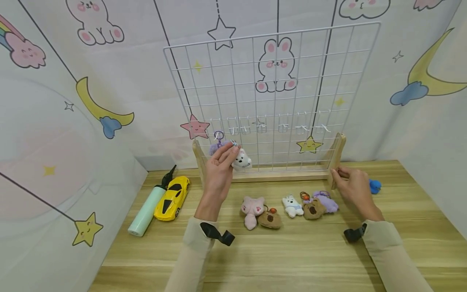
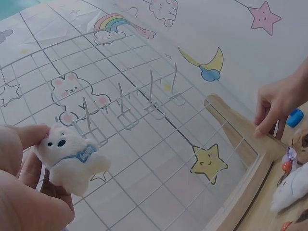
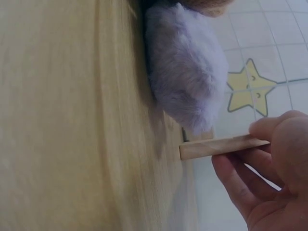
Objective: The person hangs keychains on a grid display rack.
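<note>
My left hand [image 1: 218, 174] pinches a white plush dog keychain [image 1: 242, 161] in front of the lower left of a white wire grid rack [image 1: 277, 106]. In the left wrist view the plush dog [image 2: 77, 161] has a blue scarf. Behind that hand hangs a purple fluffy keychain [image 1: 214, 149], partly hidden. My right hand [image 1: 353, 185] grips the wooden side foot [image 1: 335, 160] of the rack between thumb and fingers. Close to that foot lies a purple plush [image 3: 187, 67] on the table. Several clear-backed hooks [image 1: 283, 127] sit in a row on the grid.
On the wooden table [image 1: 292, 259] lie a pink plush [image 1: 252, 209], two brown plushes [image 1: 269, 220] and another white plush [image 1: 292, 206]. A yellow toy car [image 1: 172, 198] and a mint-green pump [image 1: 147, 211] are at the left. Something blue [image 1: 374, 186] lies behind my right hand.
</note>
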Motion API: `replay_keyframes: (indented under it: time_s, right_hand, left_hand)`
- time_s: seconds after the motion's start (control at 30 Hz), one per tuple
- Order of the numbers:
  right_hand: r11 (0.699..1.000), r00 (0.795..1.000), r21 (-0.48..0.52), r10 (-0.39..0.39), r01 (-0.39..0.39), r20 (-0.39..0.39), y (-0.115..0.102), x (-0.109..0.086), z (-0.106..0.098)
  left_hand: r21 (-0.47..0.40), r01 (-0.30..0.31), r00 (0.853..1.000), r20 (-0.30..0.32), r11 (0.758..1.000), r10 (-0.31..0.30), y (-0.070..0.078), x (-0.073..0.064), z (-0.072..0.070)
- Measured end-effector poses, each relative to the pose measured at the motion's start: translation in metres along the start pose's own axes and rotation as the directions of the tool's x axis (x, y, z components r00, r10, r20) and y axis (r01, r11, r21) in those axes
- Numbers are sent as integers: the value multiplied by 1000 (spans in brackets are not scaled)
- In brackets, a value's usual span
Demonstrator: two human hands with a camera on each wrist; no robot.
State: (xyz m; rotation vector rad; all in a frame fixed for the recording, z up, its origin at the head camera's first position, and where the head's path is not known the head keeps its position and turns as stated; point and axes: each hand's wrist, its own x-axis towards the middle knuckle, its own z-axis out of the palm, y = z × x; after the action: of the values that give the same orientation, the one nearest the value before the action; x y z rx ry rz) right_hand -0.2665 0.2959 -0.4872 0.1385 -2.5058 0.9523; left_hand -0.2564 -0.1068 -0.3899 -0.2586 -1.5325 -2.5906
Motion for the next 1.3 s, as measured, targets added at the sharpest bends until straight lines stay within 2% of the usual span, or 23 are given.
replay_keyframes:
  time_s: [0.27,0.63,0.87,1.03,1.13,1.23,1.3]
  right_hand:
    - [1000,1000,6,-20,20,-10,-1,0,0]
    - [1000,999,4,-29,29,-21,0,0,0]
    - [1000,1000,4,-11,11,-19,0,0,0]
    - [1000,1000,-8,12,-12,-13,0,0,1]
    - [1000,1000,-11,20,-20,-9,0,0,2]
    - [1000,1000,-10,15,-15,-14,-1,0,1]
    - [1000,1000,-8,12,-12,-19,-1,0,1]
  left_hand:
    - [-40,-4,998,-65,999,1,2,4,9]
    - [11,-51,991,-121,999,52,1,11,17]
    - [124,-90,987,-122,988,105,-8,17,9]
    - [252,-91,985,-116,963,124,-16,17,-2]
    - [341,-51,992,-95,939,88,-18,15,-8]
    - [429,33,999,-44,903,-15,-22,10,-15]
    - [480,83,995,3,873,-96,-26,6,-21]
